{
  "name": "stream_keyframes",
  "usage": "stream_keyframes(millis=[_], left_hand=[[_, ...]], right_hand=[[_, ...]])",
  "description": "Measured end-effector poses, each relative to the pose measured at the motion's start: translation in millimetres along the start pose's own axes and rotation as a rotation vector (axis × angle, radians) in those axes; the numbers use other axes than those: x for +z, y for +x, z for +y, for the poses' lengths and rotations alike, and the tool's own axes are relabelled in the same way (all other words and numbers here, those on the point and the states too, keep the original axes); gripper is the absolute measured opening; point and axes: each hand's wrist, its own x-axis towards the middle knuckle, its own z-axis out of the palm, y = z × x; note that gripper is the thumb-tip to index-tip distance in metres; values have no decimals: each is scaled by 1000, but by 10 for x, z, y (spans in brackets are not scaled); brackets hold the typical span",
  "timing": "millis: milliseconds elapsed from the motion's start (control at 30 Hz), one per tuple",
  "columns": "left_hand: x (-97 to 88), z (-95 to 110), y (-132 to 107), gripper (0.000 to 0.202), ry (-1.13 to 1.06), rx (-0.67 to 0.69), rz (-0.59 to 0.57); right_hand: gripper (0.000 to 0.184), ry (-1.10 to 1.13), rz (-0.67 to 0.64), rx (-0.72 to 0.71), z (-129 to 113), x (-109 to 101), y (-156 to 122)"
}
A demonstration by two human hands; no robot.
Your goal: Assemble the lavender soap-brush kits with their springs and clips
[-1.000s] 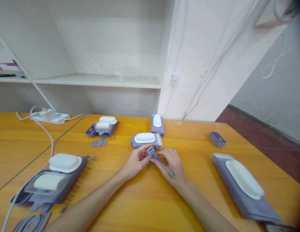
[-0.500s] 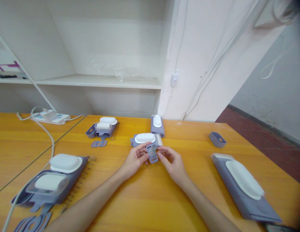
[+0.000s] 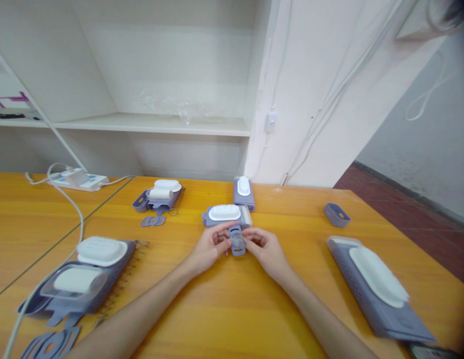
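Between both hands is a small grey-purple slotted plastic piece [image 3: 238,250] with a clear round part at its middle. My left hand [image 3: 208,246] pinches its left edge between thumb and fingers. From the other side, the thumb and fingertips of my right hand [image 3: 268,252] close on the right edge. Just beyond lies a grey-purple rack [image 3: 208,222] topped by a white bristled brush [image 3: 224,213]. Behind that stands a similar holder [image 3: 246,200] carrying another white brush [image 3: 243,186].
On the left are two rack sets [image 3: 93,294] with white rollers, hooks and loose slotted pieces [image 3: 153,221]. A white cable [image 3: 80,219] runs from a power strip [image 3: 92,182]. Rightward lie a small grey cup [image 3: 337,215] and a long rack [image 3: 389,319] with a white brush.
The slotted piece has turned a little and come slightly nearer, so its face and clear round part show more plainly. Both hands keep about the same place.
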Motion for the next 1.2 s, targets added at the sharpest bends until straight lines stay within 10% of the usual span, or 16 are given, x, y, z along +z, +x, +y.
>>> stream_keyframes(millis=[1200], left_hand=[[7, 14, -20, 54, 9, -13, -30]], right_hand=[[27, 23, -5, 48, 28, 34, -12]])
